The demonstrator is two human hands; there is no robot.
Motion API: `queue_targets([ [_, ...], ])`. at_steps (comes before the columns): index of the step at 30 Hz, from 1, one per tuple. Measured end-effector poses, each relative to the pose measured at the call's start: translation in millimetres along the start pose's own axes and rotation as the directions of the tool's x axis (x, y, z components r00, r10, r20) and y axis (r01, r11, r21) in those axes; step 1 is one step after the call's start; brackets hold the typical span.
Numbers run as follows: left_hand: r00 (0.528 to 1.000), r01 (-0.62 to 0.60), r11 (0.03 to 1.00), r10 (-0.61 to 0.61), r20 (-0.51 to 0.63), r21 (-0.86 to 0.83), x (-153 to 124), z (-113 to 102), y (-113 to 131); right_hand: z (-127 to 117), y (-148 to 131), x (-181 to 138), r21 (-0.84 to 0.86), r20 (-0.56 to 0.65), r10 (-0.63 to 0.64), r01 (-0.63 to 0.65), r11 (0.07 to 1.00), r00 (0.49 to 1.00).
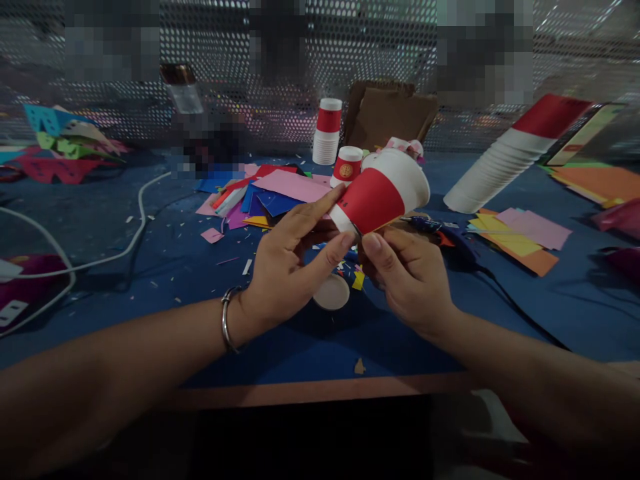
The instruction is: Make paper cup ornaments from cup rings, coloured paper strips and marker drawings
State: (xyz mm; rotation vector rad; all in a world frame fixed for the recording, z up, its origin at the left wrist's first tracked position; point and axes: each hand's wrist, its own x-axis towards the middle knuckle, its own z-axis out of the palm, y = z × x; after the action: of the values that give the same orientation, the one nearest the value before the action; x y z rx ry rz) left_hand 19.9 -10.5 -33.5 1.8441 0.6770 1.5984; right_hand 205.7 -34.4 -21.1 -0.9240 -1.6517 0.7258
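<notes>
A red and white paper cup [375,198] is tilted on its side in front of me, its wide rim toward the upper right. My left hand [295,260] grips its narrow base end, thumb below and fingers along the far side. My right hand [410,273] is closed in a pinch against the cup's underside near the base; whatever its fingertips hold is hidden. Below the hands, a round pale disc [331,292] lies on the blue table [280,360], beside small paper scraps.
Behind stand a small red cup [347,165] and a cup stack [327,132]; another stack [515,153] leans at right. A glue gun [450,241] with a black cord lies right. Coloured paper [290,187] is piled left of centre. A white cable [137,220] crosses the left side.
</notes>
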Motion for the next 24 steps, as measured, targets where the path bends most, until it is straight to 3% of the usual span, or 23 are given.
queue_targets([
  [6, 0.987, -0.160, 0.960, 0.159, 0.023, 0.231, 3.5, -2.2, 2.4, 1.8, 7.9, 0.3, 0.069, -0.004, 0.050, -0.049, 0.996, 0.999],
  [8, 0.986, -0.167, 0.958, 0.165, 0.029, 0.235, 4.4, -3.1, 2.9, 2.1, 7.0, 0.6, 0.061, -0.012, 0.043, -0.042, 0.997, 0.999],
  [13, 1.000, 0.023, 0.999, -0.022, 0.019, -0.024, 6.2, -2.3, -5.6, 2.2, 1.2, 3.1, 0.038, 0.000, -0.008, 0.008, 0.999, 1.000],
  [16, 0.989, 0.134, 0.980, -0.122, 0.087, -0.145, 9.1, -1.3, -11.1, 1.5, 1.5, 4.8, 0.015, 0.002, -0.023, 0.023, 1.000, 1.000],
  [20, 0.982, 0.151, 0.964, -0.120, 0.148, -0.219, 12.5, -1.6, -12.1, 1.1, 3.4, 6.0, 0.042, 0.007, -0.012, 0.012, 0.999, 1.000],
  [24, 0.988, 0.135, 0.977, -0.120, 0.094, -0.166, 11.2, -3.1, -9.7, 1.2, 3.0, 5.7, 0.020, 0.008, -0.008, 0.008, 1.000, 1.000],
])
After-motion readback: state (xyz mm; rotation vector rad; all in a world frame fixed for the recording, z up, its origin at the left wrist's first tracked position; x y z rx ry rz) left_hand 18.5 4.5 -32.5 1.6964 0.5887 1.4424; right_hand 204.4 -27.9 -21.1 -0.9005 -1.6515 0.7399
